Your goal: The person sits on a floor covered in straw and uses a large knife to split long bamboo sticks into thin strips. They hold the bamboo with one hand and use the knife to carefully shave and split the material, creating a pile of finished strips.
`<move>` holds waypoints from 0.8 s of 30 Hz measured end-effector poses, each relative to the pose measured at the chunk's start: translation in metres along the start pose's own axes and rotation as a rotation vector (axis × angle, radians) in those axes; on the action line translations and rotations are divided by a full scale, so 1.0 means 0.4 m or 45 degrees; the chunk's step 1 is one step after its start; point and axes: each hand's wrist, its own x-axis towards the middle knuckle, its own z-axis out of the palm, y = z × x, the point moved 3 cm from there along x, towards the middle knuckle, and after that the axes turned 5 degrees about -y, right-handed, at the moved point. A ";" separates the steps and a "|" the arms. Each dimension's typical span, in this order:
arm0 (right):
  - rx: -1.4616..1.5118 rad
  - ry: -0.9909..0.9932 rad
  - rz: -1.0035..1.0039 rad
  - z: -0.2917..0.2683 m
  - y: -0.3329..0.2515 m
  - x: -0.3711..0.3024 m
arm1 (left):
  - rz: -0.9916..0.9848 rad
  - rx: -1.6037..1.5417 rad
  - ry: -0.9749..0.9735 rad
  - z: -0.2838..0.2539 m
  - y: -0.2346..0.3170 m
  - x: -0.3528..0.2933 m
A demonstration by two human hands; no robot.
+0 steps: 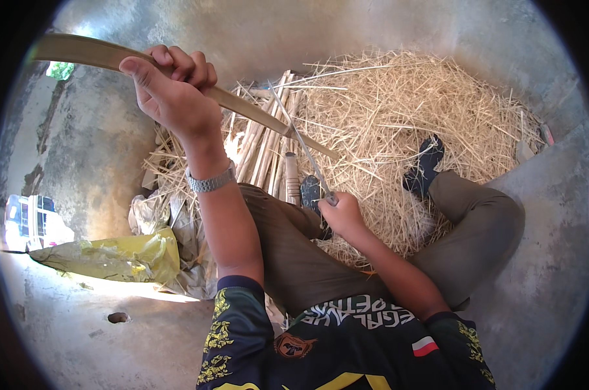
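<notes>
A grey concrete floor (541, 279) carries a broad heap of golden straw (450, 97) at 2 o'clock, with a row of pale sticks (265, 156) alongside it at 11 o'clock. A translucent yellow plastic sheet (129, 257) lies at 8 o'clock, crumpled whitish plastic (189, 250) just beside it, and a small dark hole (119, 318) marks the concrete, also toward 8 o'clock

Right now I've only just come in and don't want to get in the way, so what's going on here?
A seated person is holding up a long flat strip in the left hand. The right hand grips the handle of a thin-bladed tool. In this view its blade crosses the strip, though whether they touch is hard to tell. Beyond lie a heap of pale straw-like shavings and some long, thin poles.
</notes>
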 end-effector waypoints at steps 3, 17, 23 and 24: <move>0.052 0.027 -0.044 0.003 -0.002 -0.010 | -0.163 -0.223 -0.199 -0.026 -0.007 0.020; 0.014 0.064 -0.131 0.004 0.007 -0.032 | -0.316 -1.085 -0.730 -0.144 -0.053 0.062; -0.062 0.059 -0.117 0.002 -0.021 -0.047 | -0.311 -0.821 -0.520 -0.164 -0.047 0.066; -0.041 0.075 -0.123 0.003 -0.028 -0.056 | -0.310 -0.775 -0.500 -0.162 -0.044 0.064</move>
